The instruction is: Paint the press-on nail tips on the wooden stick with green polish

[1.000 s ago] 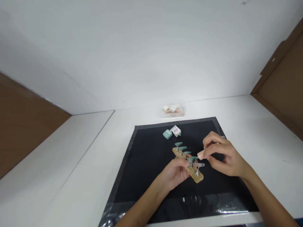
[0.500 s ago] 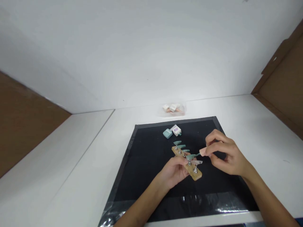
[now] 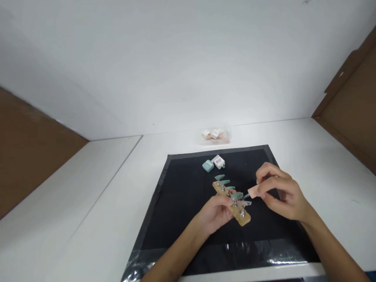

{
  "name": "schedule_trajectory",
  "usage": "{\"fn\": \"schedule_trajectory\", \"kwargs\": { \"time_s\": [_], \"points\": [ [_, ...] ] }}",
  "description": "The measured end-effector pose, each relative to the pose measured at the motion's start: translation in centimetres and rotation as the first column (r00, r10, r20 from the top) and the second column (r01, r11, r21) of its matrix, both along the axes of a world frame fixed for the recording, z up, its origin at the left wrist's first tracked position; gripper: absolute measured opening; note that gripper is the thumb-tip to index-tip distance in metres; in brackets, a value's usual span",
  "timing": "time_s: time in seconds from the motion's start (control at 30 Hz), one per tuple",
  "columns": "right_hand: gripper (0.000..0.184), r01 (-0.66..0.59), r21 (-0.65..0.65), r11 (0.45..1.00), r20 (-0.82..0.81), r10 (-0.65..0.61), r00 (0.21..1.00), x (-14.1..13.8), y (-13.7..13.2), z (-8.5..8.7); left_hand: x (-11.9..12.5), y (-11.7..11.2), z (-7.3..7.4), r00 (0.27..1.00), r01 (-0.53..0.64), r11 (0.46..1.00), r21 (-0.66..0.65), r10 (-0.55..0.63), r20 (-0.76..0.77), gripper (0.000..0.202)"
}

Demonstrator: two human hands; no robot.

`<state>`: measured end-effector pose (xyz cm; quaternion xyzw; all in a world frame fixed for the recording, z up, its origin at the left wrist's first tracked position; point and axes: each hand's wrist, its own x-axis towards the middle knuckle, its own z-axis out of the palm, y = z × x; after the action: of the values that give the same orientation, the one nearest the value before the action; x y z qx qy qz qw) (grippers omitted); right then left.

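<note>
My left hand (image 3: 216,214) is closed around a wooden nail-tip stand (image 3: 242,219) with several metal posts. False nails sit on the posts: most are teal, like the teal nail (image 3: 236,196) beside my left thumb, and the nearest is a clear nail (image 3: 244,203). My right hand (image 3: 280,192) pinches a nail polish brush by its peach-coloured cap (image 3: 253,191). The brush tip (image 3: 245,196), coated in teal, is at the edge of the teal nail by my thumb; whether it touches cannot be made out.
Beyond the stand, a teal square cap or case (image 3: 208,166) and a white labelled bottle (image 3: 219,161) lie on the black mat (image 3: 176,203). Behind the mat, a clear plastic tray (image 3: 214,141) holds white, peach-handled bottles. Brown panels (image 3: 352,98) flank the white table.
My right hand has shifted slightly down, and the brush with its peach cap is now tilted more steeply. My left hand and the stand are almost where they were.
</note>
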<state>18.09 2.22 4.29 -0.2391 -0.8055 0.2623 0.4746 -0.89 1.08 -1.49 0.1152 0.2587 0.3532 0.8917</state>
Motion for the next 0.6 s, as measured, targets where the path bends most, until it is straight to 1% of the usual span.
{"fn": "schedule_trajectory", "kwargs": {
  "time_s": [0.07, 0.13, 0.2, 0.3, 0.4, 0.5, 0.6],
  "points": [
    [0.029, -0.005, -0.006, 1.000, 0.026, 0.005, 1.000, -0.03, 0.00, -0.02, 0.07, 0.00, 0.11, 1.000, 0.011, 1.000, 0.010, -0.012, 0.013, 0.017],
    [0.030, 0.017, -0.004, 1.000, 0.055, -0.017, 0.998, 0.01, 0.03, -0.03, 0.11, 0.01, 0.18, 1.000, 0.016, 1.000, 0.020, -0.016, 0.023, 0.016],
    [0.031, 0.036, 0.001, 0.999, 0.050, -0.036, 0.998, 0.06, 0.05, 0.02, 0.12, 0.01, 0.21, 1.000, 0.012, 1.000, 0.020, -0.013, 0.024, 0.017],
    [0.029, 0.012, -0.003, 1.000, 0.012, -0.012, 1.000, -0.02, 0.00, 0.17, 0.09, 0.01, 0.25, 1.000, 0.013, 1.000, 0.015, -0.013, 0.010, 0.017],
    [0.027, -0.004, -0.015, 1.000, 0.027, 0.005, 1.000, -0.17, -0.04, 0.24, 0.04, 0.00, 0.21, 1.000, 0.023, 0.999, 0.028, -0.023, -0.005, 0.018],
    [0.029, 0.044, -0.011, 0.999, 0.055, -0.043, 0.998, -0.05, 0.04, 0.21, 0.01, -0.02, 0.09, 0.999, 0.023, 0.999, 0.032, -0.023, -0.028, 0.020],
    [0.026, 0.093, -0.051, 0.994, 0.017, -0.092, 0.996, 0.19, 0.15, 0.11, 0.02, -0.03, 0.17, 0.995, 0.024, 0.998, 0.060, -0.018, -0.096, 0.020]
  ]
}}
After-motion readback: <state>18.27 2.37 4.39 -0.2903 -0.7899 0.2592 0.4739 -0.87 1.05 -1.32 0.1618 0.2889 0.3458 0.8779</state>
